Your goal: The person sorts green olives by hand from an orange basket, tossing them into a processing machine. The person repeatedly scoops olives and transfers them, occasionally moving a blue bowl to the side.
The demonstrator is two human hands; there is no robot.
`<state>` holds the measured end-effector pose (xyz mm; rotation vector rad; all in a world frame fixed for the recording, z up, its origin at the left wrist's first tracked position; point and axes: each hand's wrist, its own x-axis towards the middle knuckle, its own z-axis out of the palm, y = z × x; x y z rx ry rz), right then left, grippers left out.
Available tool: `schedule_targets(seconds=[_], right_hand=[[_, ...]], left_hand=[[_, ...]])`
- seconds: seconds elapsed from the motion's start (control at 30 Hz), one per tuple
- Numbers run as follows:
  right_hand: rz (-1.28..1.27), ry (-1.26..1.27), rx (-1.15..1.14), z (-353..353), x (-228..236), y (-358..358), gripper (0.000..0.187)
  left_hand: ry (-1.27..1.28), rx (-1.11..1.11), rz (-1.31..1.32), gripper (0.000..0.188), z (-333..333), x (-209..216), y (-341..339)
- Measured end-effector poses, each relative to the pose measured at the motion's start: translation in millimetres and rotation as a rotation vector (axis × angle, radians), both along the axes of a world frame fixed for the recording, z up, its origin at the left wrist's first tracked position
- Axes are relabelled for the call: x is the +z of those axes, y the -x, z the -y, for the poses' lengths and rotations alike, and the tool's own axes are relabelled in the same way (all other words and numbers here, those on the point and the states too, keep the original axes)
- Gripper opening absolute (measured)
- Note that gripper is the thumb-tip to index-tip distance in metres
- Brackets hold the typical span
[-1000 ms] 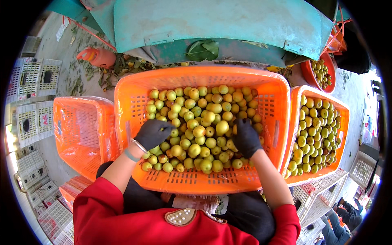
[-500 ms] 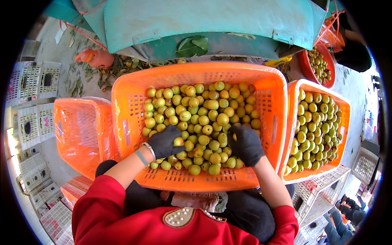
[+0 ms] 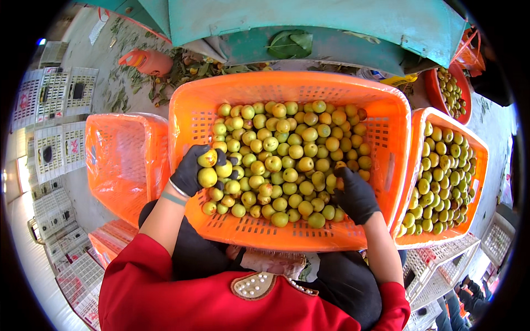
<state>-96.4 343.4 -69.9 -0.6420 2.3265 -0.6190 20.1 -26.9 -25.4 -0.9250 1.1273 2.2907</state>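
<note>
1. A black-gloved left hand [image 3: 189, 171] cradles round yellow-green fruits [image 3: 207, 177] in its upturned palm at the left side of a large orange perforated plastic crate [image 3: 287, 80] lined with clear film.
2. The black-gloved right hand [image 3: 356, 196] touches fruit at the crate's right side; whether it grips one is unclear.
3. More fruits fill a second orange plastic crate [image 3: 481, 171] at right, while a film-covered orange plastic bin [image 3: 117, 160] stands at left.
4. Beyond, a broad green leaf [image 3: 290, 45] rests against a teal metal structure [image 3: 314, 21].
</note>
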Motion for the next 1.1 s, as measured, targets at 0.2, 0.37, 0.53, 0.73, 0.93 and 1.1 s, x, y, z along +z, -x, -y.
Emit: schedule_targets(seconds=[0.2, 0.37, 0.53, 0.73, 0.93, 1.1], right_hand=[[0.161, -0.074, -0.169, -15, 1, -14, 0.040], [0.345, 0.125, -0.230, -15, -6, -17, 0.049], [0.403, 0.231, -0.111, -14, -25, -33, 0.051], [0.663, 0.528, -0.115, -20, -29, -29, 0.037], [0.906, 0.634, -0.168, -29, -2, -32, 0.028], [0.578, 0.578, -0.085, -64, 11, -50, 0.031]], left_hand=[[-0.087, -0.135, -0.045, 0.027, 2, -15, 16], [0.407, -0.544, -0.306, 0.029, -41, -56, 36], [1.038, -1.451, -0.316, 0.061, -96, -36, 70], [0.682, -1.688, -0.088, 0.063, -94, -42, 46], [0.176, -1.127, 0.084, 0.059, -88, 9, 54], [-0.149, -1.067, -0.104, 0.057, -220, 63, 112]])
